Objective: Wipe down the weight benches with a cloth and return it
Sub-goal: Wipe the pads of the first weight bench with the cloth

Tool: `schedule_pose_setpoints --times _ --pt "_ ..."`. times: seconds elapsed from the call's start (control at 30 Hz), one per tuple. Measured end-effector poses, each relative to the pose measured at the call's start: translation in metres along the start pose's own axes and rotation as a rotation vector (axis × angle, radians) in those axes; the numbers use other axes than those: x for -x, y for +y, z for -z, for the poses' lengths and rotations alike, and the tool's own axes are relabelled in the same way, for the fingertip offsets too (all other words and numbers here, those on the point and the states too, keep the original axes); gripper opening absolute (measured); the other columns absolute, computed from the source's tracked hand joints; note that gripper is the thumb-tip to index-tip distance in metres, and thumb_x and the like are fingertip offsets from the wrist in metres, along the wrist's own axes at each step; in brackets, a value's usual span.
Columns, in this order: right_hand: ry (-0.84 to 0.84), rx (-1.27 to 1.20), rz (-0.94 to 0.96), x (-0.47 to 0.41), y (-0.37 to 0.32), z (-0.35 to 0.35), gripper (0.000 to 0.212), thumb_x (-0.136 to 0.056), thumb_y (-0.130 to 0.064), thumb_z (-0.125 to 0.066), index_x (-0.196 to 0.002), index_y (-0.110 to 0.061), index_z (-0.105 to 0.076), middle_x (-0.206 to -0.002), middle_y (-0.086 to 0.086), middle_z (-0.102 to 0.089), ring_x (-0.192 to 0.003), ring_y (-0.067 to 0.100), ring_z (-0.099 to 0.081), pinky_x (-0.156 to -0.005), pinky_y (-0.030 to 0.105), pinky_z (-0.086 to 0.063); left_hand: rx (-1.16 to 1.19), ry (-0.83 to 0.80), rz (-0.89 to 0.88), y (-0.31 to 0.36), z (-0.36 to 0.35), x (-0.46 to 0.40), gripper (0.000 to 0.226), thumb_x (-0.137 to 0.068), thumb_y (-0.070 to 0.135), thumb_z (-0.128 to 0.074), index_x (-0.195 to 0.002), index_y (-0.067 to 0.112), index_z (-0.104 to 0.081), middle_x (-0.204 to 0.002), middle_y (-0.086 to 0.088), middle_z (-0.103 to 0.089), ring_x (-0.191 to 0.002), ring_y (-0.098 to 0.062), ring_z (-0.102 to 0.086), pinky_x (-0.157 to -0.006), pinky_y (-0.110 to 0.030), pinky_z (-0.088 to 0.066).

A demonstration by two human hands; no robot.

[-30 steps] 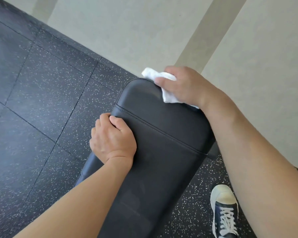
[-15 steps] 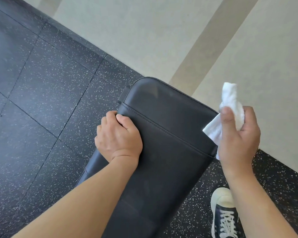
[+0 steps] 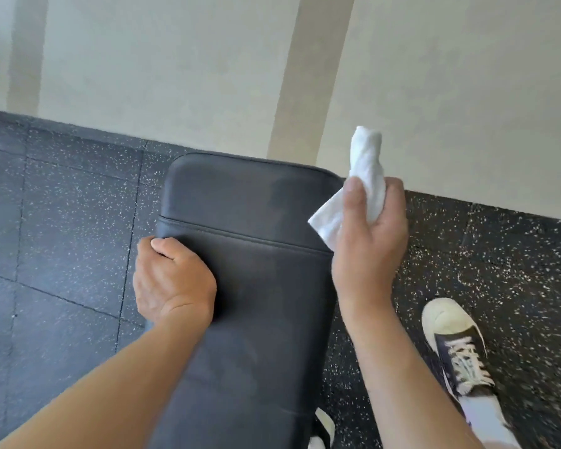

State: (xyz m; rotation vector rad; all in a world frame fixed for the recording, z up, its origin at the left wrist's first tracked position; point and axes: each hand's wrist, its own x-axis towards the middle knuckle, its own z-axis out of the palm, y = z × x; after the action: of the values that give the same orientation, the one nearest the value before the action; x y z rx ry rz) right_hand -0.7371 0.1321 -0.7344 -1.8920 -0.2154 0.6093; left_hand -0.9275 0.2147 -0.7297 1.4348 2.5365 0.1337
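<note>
Head view: the right hand (image 3: pixel 368 234) grips the bunched white cloth (image 3: pixel 365 179), lifted clear just beside the right edge of the black weight bench pad (image 3: pixel 259 286). The left hand (image 3: pixel 172 280) curls over the pad's left edge, bracing it. Judged step: between wiping strokes; the next move calls for pressing the cloth back onto an unwiped area between the hands.

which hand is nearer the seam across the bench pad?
Left. The left hand grips the pad's left edge just below the seam. The right hand holds the white cloth off the pad's right edge, apart from it.
</note>
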Motion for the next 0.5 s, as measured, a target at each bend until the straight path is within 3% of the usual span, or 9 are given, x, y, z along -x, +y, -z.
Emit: schedule_pose_setpoints --times 0.07,0.2,0.37,0.5 --pt "0.043 -0.048 -0.027 0.024 0.005 0.003 0.022 -0.104 -0.041 -0.059 -0.097 -0.021 -0.051 -0.086 -0.01 -0.06 -0.079 0.012 -0.059 -0.069 0.023 -0.047 0.003 0.004 0.017 0.001 0.001 0.001 0.039 -0.1 0.04 -0.016 -0.096 0.017 -0.047 -0.11 -0.021 -0.064 -0.091 -0.037 -0.048 -0.083 -0.046 -0.029" --pt "0.02 -0.057 -0.053 0.013 0.006 0.004 0.027 -0.103 -0.042 -0.058 -0.093 -0.018 -0.049 -0.081 -0.009 -0.059 -0.074 0.011 -0.058 -0.066 0.029 -0.048 -0.023 0.012 -0.001 0.005 0.0 0.003 0.035 -0.101 0.039 -0.016 -0.096 0.019 -0.044 -0.115 -0.025 -0.064 -0.104 -0.047 -0.055 -0.082 -0.046 -0.028" --pt "-0.166 0.087 -0.03 -0.051 -0.003 -0.005 0.035 -0.102 -0.041 -0.058 -0.077 -0.022 -0.043 -0.065 -0.012 -0.046 -0.062 0.009 -0.042 -0.06 0.032 -0.039 -0.029 0.02 -0.01 0.003 -0.002 0.003 0.039 -0.103 0.038 -0.017 -0.099 0.015 -0.049 -0.119 -0.025 -0.064 -0.108 -0.047 -0.055 -0.082 -0.046 -0.028" --pt "-0.107 0.127 0.107 -0.031 0.001 0.0 0.032 -0.103 -0.039 -0.059 -0.086 -0.014 -0.05 -0.078 -0.005 -0.052 -0.072 0.016 -0.047 -0.068 0.04 -0.045 -0.011 0.024 -0.027 0.002 -0.002 0.003 0.037 -0.101 0.04 -0.016 -0.096 0.018 -0.045 -0.118 -0.025 -0.064 -0.107 -0.047 -0.055 -0.082 -0.047 -0.029"
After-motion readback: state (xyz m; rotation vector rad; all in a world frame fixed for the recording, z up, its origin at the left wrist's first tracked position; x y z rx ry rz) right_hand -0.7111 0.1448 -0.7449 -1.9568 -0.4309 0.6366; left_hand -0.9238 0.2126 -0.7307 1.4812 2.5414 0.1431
